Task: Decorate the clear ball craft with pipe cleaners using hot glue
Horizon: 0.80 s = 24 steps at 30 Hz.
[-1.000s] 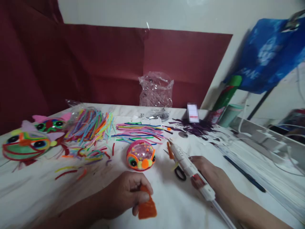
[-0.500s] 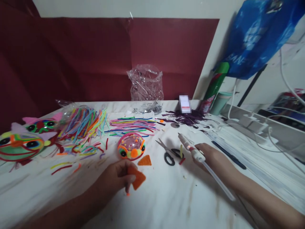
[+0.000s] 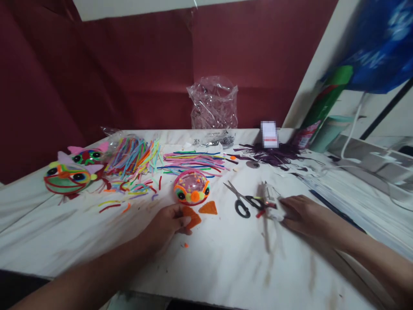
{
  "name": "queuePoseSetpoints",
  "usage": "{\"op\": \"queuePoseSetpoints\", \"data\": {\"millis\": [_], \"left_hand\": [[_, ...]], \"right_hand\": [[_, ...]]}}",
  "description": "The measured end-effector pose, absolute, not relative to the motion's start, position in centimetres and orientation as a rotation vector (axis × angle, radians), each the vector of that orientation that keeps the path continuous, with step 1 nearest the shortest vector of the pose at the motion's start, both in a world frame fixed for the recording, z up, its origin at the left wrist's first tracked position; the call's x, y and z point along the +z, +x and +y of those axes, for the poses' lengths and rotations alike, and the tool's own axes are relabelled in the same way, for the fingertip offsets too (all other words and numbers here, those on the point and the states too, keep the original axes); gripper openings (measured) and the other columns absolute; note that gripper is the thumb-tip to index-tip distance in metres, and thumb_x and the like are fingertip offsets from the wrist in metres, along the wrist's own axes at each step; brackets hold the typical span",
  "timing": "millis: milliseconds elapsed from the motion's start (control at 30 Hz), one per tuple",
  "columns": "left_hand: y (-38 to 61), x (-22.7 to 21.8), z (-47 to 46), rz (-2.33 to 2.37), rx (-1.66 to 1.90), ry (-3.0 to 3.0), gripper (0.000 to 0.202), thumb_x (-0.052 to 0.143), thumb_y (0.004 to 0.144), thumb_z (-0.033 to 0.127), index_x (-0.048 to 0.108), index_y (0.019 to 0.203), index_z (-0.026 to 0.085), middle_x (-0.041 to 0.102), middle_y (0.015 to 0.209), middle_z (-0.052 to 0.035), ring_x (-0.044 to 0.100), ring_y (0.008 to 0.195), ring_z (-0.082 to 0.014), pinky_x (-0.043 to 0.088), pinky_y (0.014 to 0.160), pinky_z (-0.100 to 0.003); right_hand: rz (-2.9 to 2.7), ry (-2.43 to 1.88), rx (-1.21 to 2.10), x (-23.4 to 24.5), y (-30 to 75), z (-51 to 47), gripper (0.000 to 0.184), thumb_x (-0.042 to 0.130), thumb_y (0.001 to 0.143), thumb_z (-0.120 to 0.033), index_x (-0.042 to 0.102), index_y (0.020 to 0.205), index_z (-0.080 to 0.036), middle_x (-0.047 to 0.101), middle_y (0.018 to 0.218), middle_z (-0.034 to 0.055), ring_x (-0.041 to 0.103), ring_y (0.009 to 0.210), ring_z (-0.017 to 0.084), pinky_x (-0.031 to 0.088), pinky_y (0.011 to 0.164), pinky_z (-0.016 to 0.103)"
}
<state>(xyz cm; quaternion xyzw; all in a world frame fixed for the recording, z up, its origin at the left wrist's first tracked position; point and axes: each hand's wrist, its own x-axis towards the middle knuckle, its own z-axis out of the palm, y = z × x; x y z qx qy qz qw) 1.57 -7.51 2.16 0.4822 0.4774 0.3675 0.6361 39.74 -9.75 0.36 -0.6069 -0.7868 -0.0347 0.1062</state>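
Observation:
My left hand (image 3: 172, 219) pinches an orange felt piece (image 3: 192, 218) low over the table. Just beyond it sits a round craft face (image 3: 192, 188) with a clear middle, black eyes and an orange pom-pom nose. A second orange felt piece (image 3: 208, 208) lies flat to the right of my fingers. My right hand (image 3: 298, 211) is closed on the back part of a white hot glue gun (image 3: 272, 201), blurred by motion. Black-handled scissors (image 3: 242, 202) lie beside the gun's left side, blades apart and pointing away.
Two finished-looking craft faces (image 3: 67, 183) stand at the left. Behind lie colourful pipe cleaners (image 3: 193, 162), a clear plastic bag (image 3: 213, 103) and dark purple strands (image 3: 274, 153). At the right are a green cup (image 3: 331, 133), a power strip (image 3: 377, 161) and a dark pen-like tool (image 3: 335, 211).
The view has shifted, so the table things sit further right. The glue gun has turned and come closer to the scissors. My left hand still holds the felt piece, now nearer the craft face.

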Motion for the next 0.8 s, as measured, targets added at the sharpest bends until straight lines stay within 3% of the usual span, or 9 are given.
{"op": "queuePoseSetpoints", "data": {"millis": [100, 167, 433, 567, 667, 733, 800], "left_hand": [[1.0, 1.5, -7.4, 1.048, 0.82, 1.171, 0.015, 0.072, 0.059, 0.02, 0.066, 0.071, 0.014, 0.066, 0.073, -0.0018, 0.056, 0.065, -0.0127, 0.046, 0.06, -0.025], [0.9, 1.3, -7.4, 1.015, 0.802, 1.196, 0.014, 0.072, 0.059, 0.019, 0.066, 0.072, 0.014, 0.067, 0.074, -0.002, 0.057, 0.065, -0.0128, 0.047, 0.06, -0.025], [0.9, 1.8, -8.0, 0.947, 0.788, 1.164, 0.026, 0.077, 0.055, 0.02, 0.064, 0.076, 0.014, 0.07, 0.081, -0.0059, 0.062, 0.074, -0.0178, 0.05, 0.065, -0.029], [1.0, 1.9, -8.2, 0.885, 0.808, 1.166, 0.027, 0.078, 0.054, 0.019, 0.061, 0.074, 0.014, 0.067, 0.074, -0.0035, 0.06, 0.067, -0.0157, 0.048, 0.061, -0.028], [1.1, 1.9, -8.4, 0.817, 0.848, 1.142, 0.025, 0.076, 0.056, 0.017, 0.059, 0.073, 0.015, 0.065, 0.068, -0.0019, 0.058, 0.061, -0.0138, 0.046, 0.057, -0.026], [1.0, 1.9, -8.4, 0.755, 0.902, 1.038, 0.023, 0.073, 0.057, 0.015, 0.059, 0.076, 0.015, 0.063, 0.067, -0.0015, 0.056, 0.058, -0.0126, 0.044, 0.055, -0.025], [0.8, 2.1, -8.2, 0.712, 0.954, 0.84, 0.02, 0.068, 0.061, 0.016, 0.059, 0.079, 0.015, 0.06, 0.066, -0.0008, 0.051, 0.054, -0.0102, 0.04, 0.052, -0.024]], "right_hand": [[-2.273, -1.668, -0.183, 1.4, 39.9, -10.5, 0.028, 0.055, 0.08, -0.027, 0.064, 0.105, -0.018, 0.069, 0.103, 0.0151, 0.064, 0.096, 0.031, 0.052, 0.08, 0.04], [-2.198, -1.611, -0.218, 2.5, 38.6, -11.0, 0.027, 0.051, 0.085, -0.03, 0.064, 0.105, -0.019, 0.07, 0.101, 0.0145, 0.067, 0.09, 0.029, 0.054, 0.076, 0.04], [-2.359, -1.203, 0.359, 4.1, 26.8, -11.3, 0.023, 0.046, 0.087, -0.018, 0.063, 0.102, -0.018, 0.07, 0.101, 0.0104, 0.066, 0.091, 0.02, 0.052, 0.079, 0.031], [-2.213, -1.29, 0.727, 4.0, 22.2, -11.0, 0.013, 0.053, 0.084, -0.023, 0.064, 0.09, -0.018, 0.067, 0.078, 0.0034, 0.059, 0.064, 0.015, 0.045, 0.058, 0.024], [-2.053, -1.209, 1.052, 3.8, 20.2, -10.6, 0.012, 0.057, 0.083, -0.029, 0.061, 0.084, -0.017, 0.063, 0.071, 0.0006, 0.052, 0.058, 0.012, 0.039, 0.052, 0.023], [-1.986, -1.15, 1.124, 3.8, 19.8, -10.2, 0.014, 0.055, 0.084, -0.03, 0.06, 0.083, -0.017, 0.063, 0.072, 0.0013, 0.053, 0.061, 0.012, 0.04, 0.054, 0.023], [-2.012, -1.187, 0.981, 3.8, 19.9, -9.6, 0.014, 0.052, 0.086, -0.027, 0.061, 0.087, -0.017, 0.065, 0.077, 0.003, 0.056, 0.064, 0.013, 0.042, 0.057, 0.024]]}}
